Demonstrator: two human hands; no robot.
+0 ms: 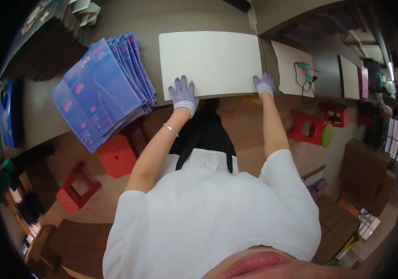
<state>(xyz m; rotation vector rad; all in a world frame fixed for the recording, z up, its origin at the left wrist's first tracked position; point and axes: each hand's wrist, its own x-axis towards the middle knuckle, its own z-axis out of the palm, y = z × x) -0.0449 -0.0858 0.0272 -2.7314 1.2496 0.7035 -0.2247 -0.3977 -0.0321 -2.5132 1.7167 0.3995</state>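
Observation:
A large white board lies flat on the table in front of me. My left hand, in a lavender glove with a white-striped cuff, rests palm down on its near left part, fingers spread. At the near right corner is my right hand, gloved alike, its fingers stretched out over the board's right edge. Neither hand grips anything. Left of the board, and nearest to my left hand, a fanned pile of flat blue pieces printed with flowers overhangs the table's front edge.
A glue gun with a black cable lies on another pale board to the right. Dark stacked sheets stand far left. Red stools and a red stool stand on the floor, near brown cartons.

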